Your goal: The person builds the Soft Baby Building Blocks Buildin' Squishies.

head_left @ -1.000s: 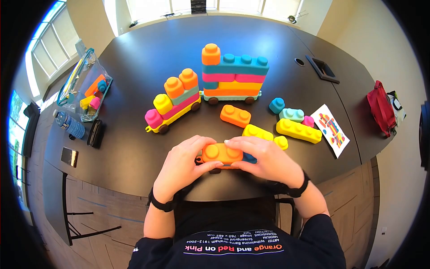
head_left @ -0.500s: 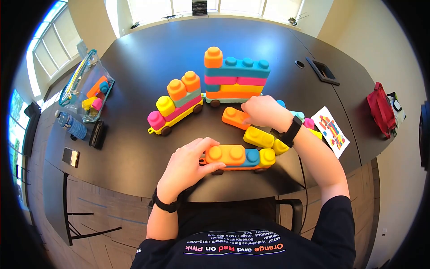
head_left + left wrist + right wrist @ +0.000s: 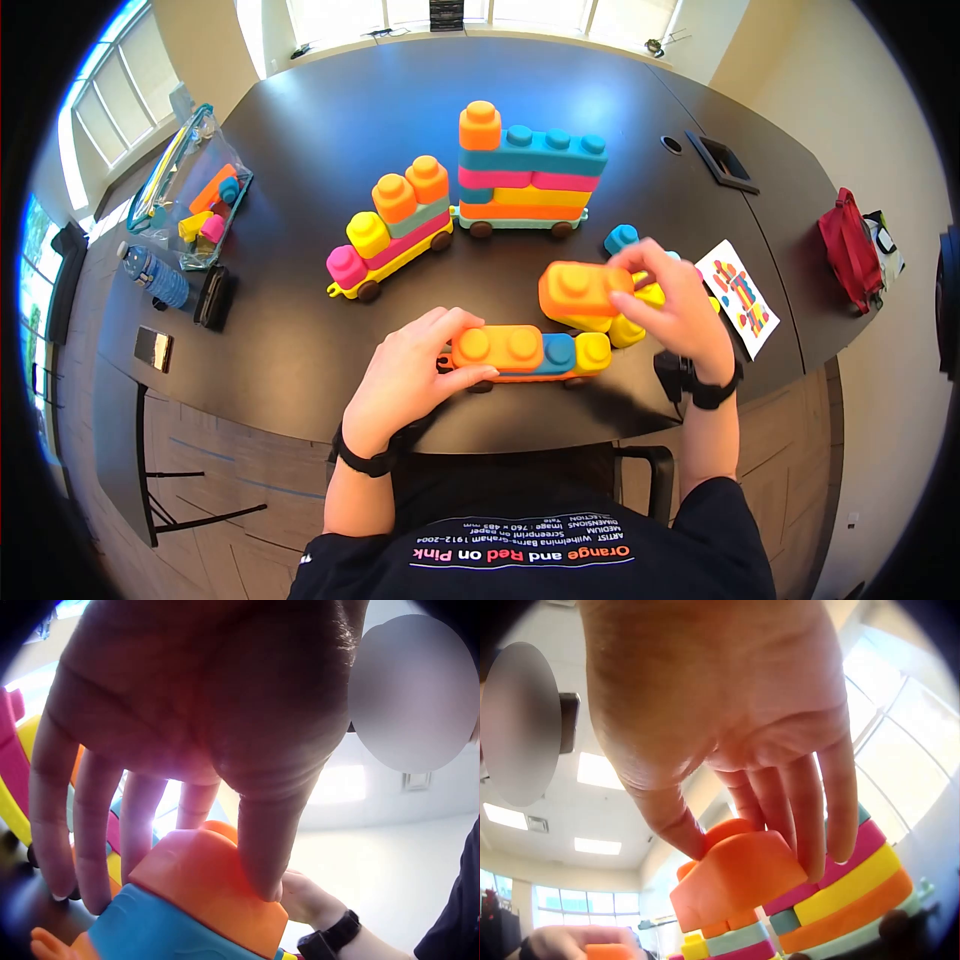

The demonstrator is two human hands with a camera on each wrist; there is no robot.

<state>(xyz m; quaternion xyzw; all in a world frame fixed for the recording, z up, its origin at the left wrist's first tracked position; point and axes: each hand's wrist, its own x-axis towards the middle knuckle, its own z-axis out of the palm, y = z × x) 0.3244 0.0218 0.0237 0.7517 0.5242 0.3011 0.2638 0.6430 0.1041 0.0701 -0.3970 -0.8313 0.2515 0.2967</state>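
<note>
Near the table's front edge, my left hand (image 3: 405, 378) grips the left end of an orange two-stud block (image 3: 497, 348). That block sits on a wheeled block car (image 3: 545, 377), alongside a blue block (image 3: 561, 352) and a yellow block (image 3: 594, 353). In the left wrist view, thumb and fingers straddle the orange block (image 3: 217, 881), above a blue layer (image 3: 150, 922). My right hand (image 3: 682, 312) pinches another orange two-stud block (image 3: 570, 287) between thumb and fingers, up and right of the car. Beneath it, yellow blocks (image 3: 626, 331) are partly hidden.
Two built block cars stand farther back, a stepped one (image 3: 395, 235) and a tall one (image 3: 530, 185). A blue block (image 3: 621, 238) and a printed picture sheet (image 3: 742, 298) lie to the right. Leftward are a clear bag (image 3: 195, 250) with blocks, a bottle (image 3: 155, 275) and a phone (image 3: 153, 348).
My right hand left the car, took the loose orange block from the table and carried it rightward and nearer to me. The left hand stays on the car's orange block.
</note>
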